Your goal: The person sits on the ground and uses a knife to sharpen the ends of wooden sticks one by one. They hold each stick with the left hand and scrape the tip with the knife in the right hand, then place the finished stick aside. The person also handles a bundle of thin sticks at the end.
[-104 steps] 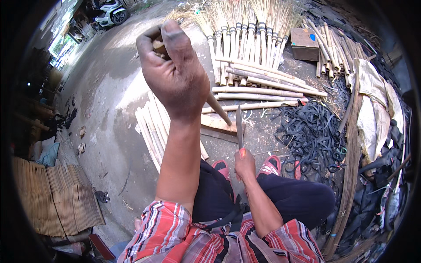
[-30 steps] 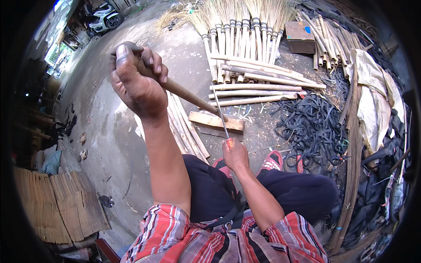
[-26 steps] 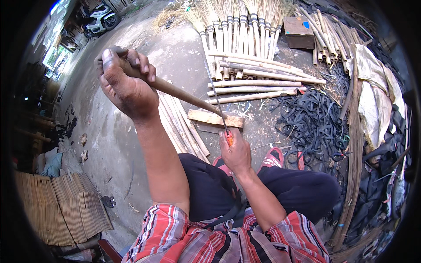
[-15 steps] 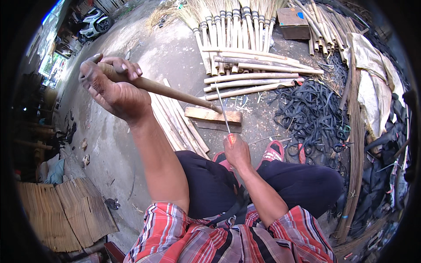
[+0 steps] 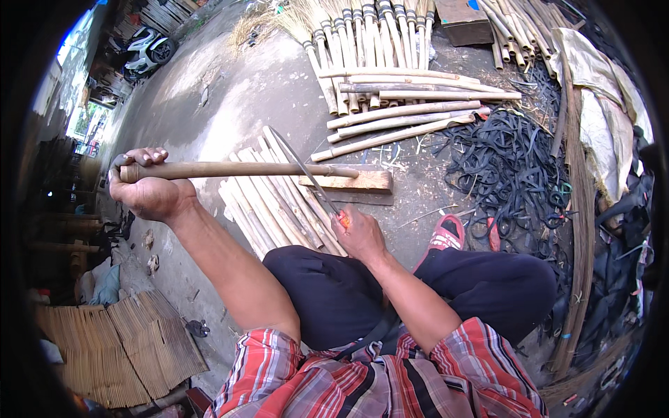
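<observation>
My left hand point(image 5: 157, 196) is closed round the near-left end of a bamboo pole point(image 5: 244, 169), with the palm turned up. The pole lies almost level, its far end resting on a small wooden block point(image 5: 373, 182) on the ground. My right hand point(image 5: 364, 238) grips the orange-red handle of a long, narrow-bladed knife point(image 5: 319, 187). Its blade slants up and left across the pole, a little short of the block; I cannot tell whether the edge bites in. Loose bamboo poles point(image 5: 265, 202) lie side by side beneath the held one.
Several bamboo poles point(image 5: 411, 122) lie stacked beyond the block, before a row of brooms point(image 5: 369, 42). A heap of black strips point(image 5: 505, 157) lies to the right, beside long brown bristles point(image 5: 578, 230). A cardboard box point(image 5: 463, 24) stands far right, slatted bamboo sheets point(image 5: 118, 348) near left.
My left hand has moved down and left, levelling the pole and turning it. My right hand has shifted left, and the blade, formerly beyond the pole's end, now crosses its length.
</observation>
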Demonstrator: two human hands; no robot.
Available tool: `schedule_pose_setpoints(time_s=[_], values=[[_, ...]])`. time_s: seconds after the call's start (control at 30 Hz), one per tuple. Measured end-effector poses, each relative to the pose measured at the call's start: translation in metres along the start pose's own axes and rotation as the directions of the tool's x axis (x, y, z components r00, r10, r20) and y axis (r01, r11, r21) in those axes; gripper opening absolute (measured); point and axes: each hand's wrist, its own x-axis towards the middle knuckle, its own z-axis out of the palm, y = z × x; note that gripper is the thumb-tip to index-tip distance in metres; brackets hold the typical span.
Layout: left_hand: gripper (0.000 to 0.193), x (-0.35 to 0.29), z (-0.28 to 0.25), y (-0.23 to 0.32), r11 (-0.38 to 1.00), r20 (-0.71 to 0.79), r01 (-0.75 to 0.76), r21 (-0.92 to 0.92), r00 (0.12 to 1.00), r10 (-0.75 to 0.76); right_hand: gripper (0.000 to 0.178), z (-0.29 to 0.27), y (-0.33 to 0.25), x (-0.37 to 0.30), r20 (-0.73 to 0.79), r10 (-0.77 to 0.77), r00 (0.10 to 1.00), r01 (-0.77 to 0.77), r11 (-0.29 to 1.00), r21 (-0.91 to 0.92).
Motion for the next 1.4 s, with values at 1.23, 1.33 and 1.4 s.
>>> schedule_pose_setpoints(time_s=[1.23,1.33,1.4], values=[[0.052,0.001,-0.007,0.017,0.928,0.237,0.285,-0.241,0.944,-0.228,0.035,-0.01,0.011,0.007,0.007,0.344,0.939,-0.343,0.938,-0.054],[0.053,0.003,-0.01,0.015,0.841,0.427,0.389,-0.376,0.878,-0.215,0.031,-0.013,0.005,0.007,0.027,0.108,0.994,-0.109,0.993,0.053],[0.054,0.003,-0.01,0.015,0.784,0.449,0.436,-0.441,0.864,-0.228,0.031,-0.016,-0.003,0.007,0.012,0.084,0.996,-0.084,0.994,0.066]])
